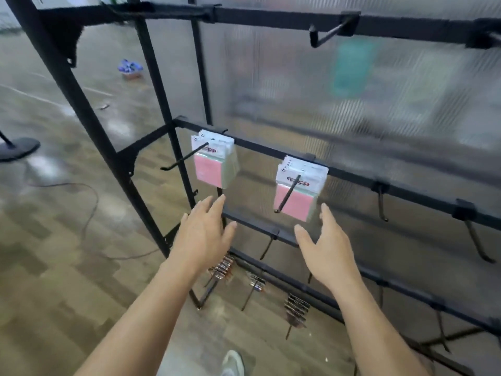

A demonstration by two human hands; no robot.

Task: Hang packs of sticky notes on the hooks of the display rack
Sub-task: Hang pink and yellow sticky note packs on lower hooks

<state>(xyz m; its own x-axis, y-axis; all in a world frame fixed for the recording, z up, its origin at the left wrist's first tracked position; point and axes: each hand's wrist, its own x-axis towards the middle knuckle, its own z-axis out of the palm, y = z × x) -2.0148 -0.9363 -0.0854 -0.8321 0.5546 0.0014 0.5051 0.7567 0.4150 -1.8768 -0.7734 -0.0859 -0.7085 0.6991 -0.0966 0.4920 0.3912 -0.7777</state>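
Packs of sticky notes (pixel 215 161) hang on two hooks (pixel 184 158) of the display rack (pixel 271 19) just above our left hand (pixel 204 232) and right hand (pixel 325 251), both spread and empty, with bare hooks (pixel 381 202) rightward.

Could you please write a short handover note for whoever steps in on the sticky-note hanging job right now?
Left hand: open, empty, just below the left stack of sticky note packs.
Right hand: open, empty, fingertips by the bottom corner of the right stack of packs; contact unclear.
Done: both stacks hang on neighbouring hooks of the display rack's middle rail.
Left: the next hook to the right is empty, as is a top-rail hook. No loose packs in view.
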